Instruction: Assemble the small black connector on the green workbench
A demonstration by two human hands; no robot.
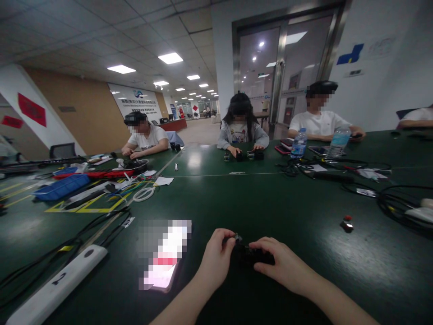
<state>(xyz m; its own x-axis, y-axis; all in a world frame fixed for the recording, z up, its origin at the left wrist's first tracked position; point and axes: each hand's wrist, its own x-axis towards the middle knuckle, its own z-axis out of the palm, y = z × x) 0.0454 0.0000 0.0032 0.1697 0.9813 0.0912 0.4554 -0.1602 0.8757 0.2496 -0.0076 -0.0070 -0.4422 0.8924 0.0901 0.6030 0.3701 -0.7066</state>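
Note:
A dark object (248, 256) made of small black parts lies on the green table (176, 203), low in the middle of the head view. My right hand (282, 262) grips its right part between thumb and fingers. At its upper left, my left hand (219, 253) is closed, thumb and forefinger pinched at a small dark piece (238, 237). Whether that piece is joined to the dark object cannot be made out. A lit phone (169, 257) lies to the left of my left hand.
A white power strip (57, 286) and black cables lie at the left, with a blue tray (62, 187) beyond. A small red-topped metal part (347, 223) is at the right. Bottles (299, 143) and coiled cables (399, 207) stand or lie farther right. People sit across the table.

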